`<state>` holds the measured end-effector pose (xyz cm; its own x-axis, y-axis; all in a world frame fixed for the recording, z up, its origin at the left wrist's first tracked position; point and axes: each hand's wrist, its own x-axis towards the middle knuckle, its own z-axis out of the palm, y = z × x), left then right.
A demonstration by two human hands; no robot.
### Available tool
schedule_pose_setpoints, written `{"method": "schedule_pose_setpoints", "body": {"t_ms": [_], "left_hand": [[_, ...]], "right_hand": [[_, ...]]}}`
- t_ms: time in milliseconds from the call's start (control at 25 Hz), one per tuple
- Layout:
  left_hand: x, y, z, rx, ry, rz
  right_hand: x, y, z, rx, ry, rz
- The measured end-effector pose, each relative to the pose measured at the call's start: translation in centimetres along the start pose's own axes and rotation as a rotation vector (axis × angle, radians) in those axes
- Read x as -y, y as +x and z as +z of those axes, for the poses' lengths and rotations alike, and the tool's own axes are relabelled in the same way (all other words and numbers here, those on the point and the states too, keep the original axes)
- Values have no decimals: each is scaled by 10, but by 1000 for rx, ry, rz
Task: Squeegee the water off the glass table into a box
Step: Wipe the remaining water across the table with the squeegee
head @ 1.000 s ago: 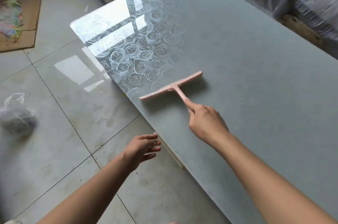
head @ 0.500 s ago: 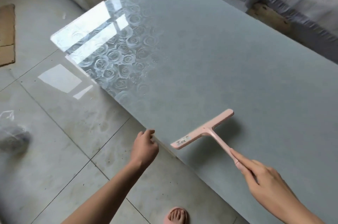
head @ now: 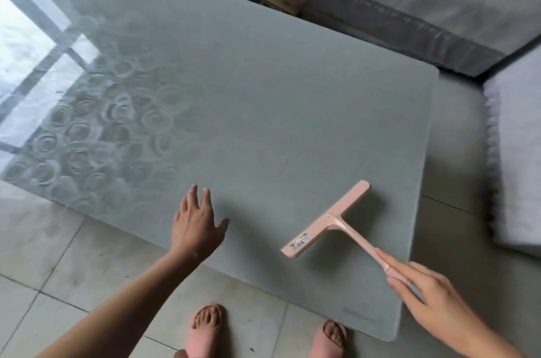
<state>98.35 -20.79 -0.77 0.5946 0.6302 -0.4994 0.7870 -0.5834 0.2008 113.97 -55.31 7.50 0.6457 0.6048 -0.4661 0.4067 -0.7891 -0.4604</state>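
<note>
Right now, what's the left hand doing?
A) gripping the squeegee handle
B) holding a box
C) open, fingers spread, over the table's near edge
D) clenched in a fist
C: the left hand is open with its fingers spread over the near edge of the glass table, holding nothing. The squeegee is held by its handle in the right hand.

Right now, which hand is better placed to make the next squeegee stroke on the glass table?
The right hand: it grips the pink squeegee by its handle, blade over the glass table. The left hand is open, holding nothing.
</note>
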Motion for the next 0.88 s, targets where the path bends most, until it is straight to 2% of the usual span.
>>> {"method": "schedule_pose_setpoints", "body": {"t_ms": [200, 320, 440, 520, 680, 800, 880], "left_hand": [[-89, -5, 35, -25, 132, -13], [-118, -2, 45, 61, 156, -38], [-125, 7, 49, 146, 197, -14], [-119, 10, 49, 153, 242, 13], [-106, 8, 47, 189, 280, 65], [-104, 3, 49, 162, 261, 87], [-100, 0, 51, 122, 217, 99]], "right_hand": [[-109, -28, -53, -26, -26, 4], [-145, -28, -72, 27, -112, 8], [-144, 4, -67, 109, -180, -64], [-118, 51, -55, 88, -177, -204], [-70, 124, -50, 94, -251, -310], [-110, 93, -91, 81, -255, -352], [-137, 70, -114, 127, -359, -244]]}}
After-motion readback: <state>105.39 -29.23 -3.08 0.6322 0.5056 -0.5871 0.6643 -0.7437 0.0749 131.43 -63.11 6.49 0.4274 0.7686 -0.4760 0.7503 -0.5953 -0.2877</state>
